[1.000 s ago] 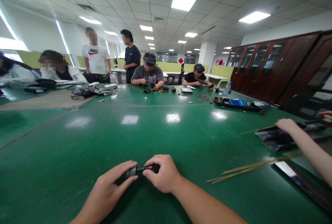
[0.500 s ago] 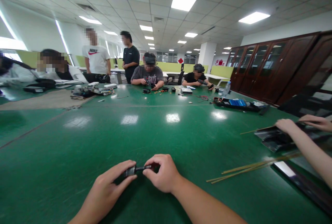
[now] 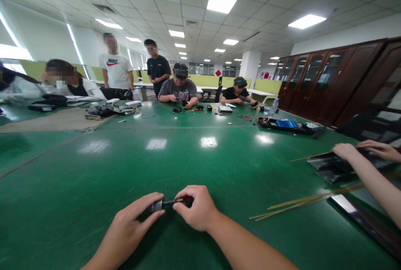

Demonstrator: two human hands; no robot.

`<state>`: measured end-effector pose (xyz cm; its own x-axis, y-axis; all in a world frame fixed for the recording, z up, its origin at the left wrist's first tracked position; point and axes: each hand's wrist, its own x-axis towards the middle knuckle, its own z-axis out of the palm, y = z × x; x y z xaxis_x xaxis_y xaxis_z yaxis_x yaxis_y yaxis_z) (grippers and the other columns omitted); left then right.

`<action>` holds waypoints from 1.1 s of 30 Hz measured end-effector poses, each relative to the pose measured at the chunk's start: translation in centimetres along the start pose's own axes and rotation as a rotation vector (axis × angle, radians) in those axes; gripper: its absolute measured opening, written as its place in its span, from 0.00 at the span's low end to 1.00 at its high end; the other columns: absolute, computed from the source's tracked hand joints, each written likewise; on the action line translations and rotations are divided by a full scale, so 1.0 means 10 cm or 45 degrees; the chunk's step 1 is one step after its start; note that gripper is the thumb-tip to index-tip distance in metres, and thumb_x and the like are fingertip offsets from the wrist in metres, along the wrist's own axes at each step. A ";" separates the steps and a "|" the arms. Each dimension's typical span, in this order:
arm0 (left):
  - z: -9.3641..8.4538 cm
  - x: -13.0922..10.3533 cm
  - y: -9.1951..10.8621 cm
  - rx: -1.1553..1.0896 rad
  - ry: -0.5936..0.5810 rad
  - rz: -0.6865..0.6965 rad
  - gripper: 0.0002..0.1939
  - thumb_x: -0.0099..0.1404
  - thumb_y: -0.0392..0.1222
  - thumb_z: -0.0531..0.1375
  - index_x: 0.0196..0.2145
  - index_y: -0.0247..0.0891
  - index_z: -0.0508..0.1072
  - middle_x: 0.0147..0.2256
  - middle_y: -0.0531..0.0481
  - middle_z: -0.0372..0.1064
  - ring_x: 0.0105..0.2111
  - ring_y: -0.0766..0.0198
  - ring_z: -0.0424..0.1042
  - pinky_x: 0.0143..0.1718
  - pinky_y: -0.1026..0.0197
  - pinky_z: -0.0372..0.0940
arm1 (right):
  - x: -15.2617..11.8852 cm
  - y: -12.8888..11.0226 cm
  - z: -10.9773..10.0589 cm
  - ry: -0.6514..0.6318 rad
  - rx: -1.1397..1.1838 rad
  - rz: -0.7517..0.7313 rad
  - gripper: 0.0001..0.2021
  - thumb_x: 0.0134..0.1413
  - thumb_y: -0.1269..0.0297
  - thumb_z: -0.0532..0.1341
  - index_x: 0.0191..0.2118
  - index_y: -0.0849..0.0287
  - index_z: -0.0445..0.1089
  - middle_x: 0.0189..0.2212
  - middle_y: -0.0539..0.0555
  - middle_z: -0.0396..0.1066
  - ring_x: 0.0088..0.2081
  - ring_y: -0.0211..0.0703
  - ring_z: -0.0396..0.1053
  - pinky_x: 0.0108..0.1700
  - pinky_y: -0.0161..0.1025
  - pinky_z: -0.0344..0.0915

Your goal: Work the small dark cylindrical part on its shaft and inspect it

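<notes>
Between my hands, just above the green table (image 3: 200, 159), is a small dark cylindrical part with a thin shaft (image 3: 157, 205); it looks like a small motor, but its exact kind is unclear. My left hand (image 3: 131, 220) grips the thick body between thumb and fingers. The thumb and forefinger of my right hand (image 3: 199, 209) pinch the far end of the shaft, and the curled fingers hide what lies behind that tip. The part lies nearly level, its shaft pointing right.
At right, a co-worker's hands (image 3: 346, 153) rest on a black metal housing (image 3: 332, 167). Thin brass-coloured rods (image 3: 291, 205) and a dark glossy panel (image 3: 360, 220) lie nearer. Farther back are a black tray with blue parts (image 3: 286, 124), a bottle (image 3: 275, 106) and electronics (image 3: 100, 110). Several people are across the table.
My hands and the dark part stay almost exactly in place. Across the table, a standing person in black has shifted slightly and lowered the head.
</notes>
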<state>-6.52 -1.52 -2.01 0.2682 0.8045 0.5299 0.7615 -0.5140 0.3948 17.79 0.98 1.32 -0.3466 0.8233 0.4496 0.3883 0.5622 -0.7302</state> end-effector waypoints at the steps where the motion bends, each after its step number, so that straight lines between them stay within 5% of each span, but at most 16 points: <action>1: 0.00 0.00 0.00 0.000 -0.001 0.003 0.22 0.63 0.52 0.64 0.54 0.49 0.69 0.51 0.52 0.72 0.50 0.57 0.73 0.54 0.55 0.69 | 0.00 0.00 0.00 0.000 -0.001 0.003 0.05 0.49 0.65 0.66 0.34 0.55 0.77 0.27 0.48 0.74 0.29 0.38 0.69 0.34 0.34 0.63; 33: 0.00 0.03 0.00 0.008 0.009 -0.038 0.21 0.63 0.52 0.63 0.54 0.49 0.70 0.51 0.52 0.72 0.50 0.57 0.73 0.55 0.55 0.68 | 0.00 -0.02 -0.04 0.020 -0.036 0.064 0.05 0.51 0.63 0.65 0.33 0.56 0.77 0.27 0.50 0.74 0.29 0.39 0.70 0.35 0.34 0.64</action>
<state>-6.45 -1.34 -1.84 0.2413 0.8171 0.5236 0.7728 -0.4881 0.4056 18.01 0.89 1.67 -0.3124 0.8517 0.4207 0.4291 0.5217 -0.7374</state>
